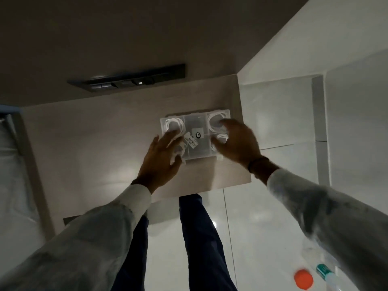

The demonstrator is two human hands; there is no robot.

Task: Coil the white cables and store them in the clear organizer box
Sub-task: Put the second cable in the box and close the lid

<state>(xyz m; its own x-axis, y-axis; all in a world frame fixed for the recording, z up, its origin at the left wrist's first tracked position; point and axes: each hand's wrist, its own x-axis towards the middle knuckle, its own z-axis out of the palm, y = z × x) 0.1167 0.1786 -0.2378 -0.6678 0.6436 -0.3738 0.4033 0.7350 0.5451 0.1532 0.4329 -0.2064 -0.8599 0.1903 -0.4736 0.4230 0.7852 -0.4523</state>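
Observation:
The clear organizer box (196, 122) lies on the light wooden table, near its right edge, with its lid down and a sticker label on top. Coiled white cables (173, 124) show through the lid in the left and right compartments. My left hand (161, 160) rests flat on the box's near-left corner, fingers spread. Over the right side of the lid hovers my right hand (237, 141), fingers apart and curved, fingertips touching or just above it. Neither hand grips anything.
The table (94, 148) runs to the wall, where a dark switch and socket strip (128, 78) is set. Glossy white floor tiles lie to the right. An orange-capped bottle (303, 279) and a teal-capped tube (323, 269) sit at the bottom right. My legs stand below the table edge.

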